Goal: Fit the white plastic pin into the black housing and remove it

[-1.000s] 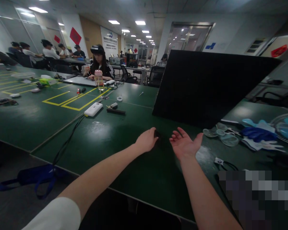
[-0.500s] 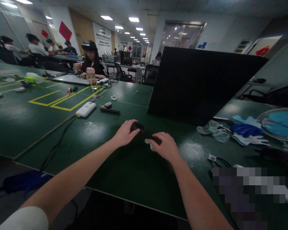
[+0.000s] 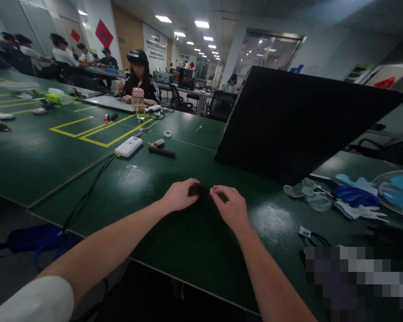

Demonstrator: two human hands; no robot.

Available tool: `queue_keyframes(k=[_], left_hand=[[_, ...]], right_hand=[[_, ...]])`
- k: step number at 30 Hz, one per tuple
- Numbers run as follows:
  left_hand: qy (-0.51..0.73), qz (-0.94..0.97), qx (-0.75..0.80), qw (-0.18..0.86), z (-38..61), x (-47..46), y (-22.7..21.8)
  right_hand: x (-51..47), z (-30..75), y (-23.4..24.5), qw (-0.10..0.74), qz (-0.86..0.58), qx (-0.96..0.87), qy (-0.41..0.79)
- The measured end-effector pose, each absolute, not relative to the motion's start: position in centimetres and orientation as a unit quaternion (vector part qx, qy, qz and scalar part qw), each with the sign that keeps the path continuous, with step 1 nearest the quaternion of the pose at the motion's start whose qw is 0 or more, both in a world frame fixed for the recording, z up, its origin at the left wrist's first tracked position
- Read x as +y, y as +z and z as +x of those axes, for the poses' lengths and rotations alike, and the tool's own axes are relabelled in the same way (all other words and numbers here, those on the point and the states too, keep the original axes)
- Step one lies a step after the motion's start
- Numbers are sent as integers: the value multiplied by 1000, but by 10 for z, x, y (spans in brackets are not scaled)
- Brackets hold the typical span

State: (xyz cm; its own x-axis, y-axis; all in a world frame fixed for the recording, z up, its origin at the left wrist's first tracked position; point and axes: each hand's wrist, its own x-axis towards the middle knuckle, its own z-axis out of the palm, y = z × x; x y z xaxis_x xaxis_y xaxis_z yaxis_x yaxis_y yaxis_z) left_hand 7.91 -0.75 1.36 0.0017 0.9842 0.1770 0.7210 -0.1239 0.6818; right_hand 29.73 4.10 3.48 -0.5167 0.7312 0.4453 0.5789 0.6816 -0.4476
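Note:
My left hand (image 3: 178,196) is closed around a small black object (image 3: 199,191) just above the green table (image 3: 174,241). My right hand (image 3: 231,206) is pinched on a small pale round piece (image 3: 212,190) and holds it against the right end of the black object. Both hands meet in the middle of the view, in front of a large black panel (image 3: 295,120).
A white power bank (image 3: 128,146) with a black cable, a black bar (image 3: 161,152) and small parts lie to the far left. Clear plastic pieces (image 3: 305,195), blue and white gloves (image 3: 356,197) and a blue fan (image 3: 398,190) lie right. A person (image 3: 139,82) sits across the table.
My right hand turned from palm-up to palm-down, picked the pale round piece off the table and brought it to the black object in my left hand.

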Motion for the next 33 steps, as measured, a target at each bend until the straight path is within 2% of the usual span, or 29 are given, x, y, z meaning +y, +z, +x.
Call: queue_keyframes(k=[2, 7, 10, 14, 17, 24, 33], left_hand=[[324, 683, 614, 226, 84, -10, 15], [339, 671, 599, 274, 90, -13, 16], [348, 660, 602, 283, 90, -12, 16], [356, 644, 616, 282, 87, -12, 17], [365, 625, 624, 293, 86, -13, 19], [380, 634, 604, 300, 93, -17, 23], [374, 640, 613, 274, 94, -17, 21]], right_hand=[[37, 293, 37, 322, -342, -874, 121], [34, 283, 31, 265, -306, -907, 120], [40, 291, 32, 271, -303, -907, 107], [54, 326, 44, 301, -430, -848, 71], [59, 348, 54, 240, -496, -830, 84], [31, 323, 56, 236, -344, -905, 80], [19, 299, 50, 193, -339, -920, 42]])
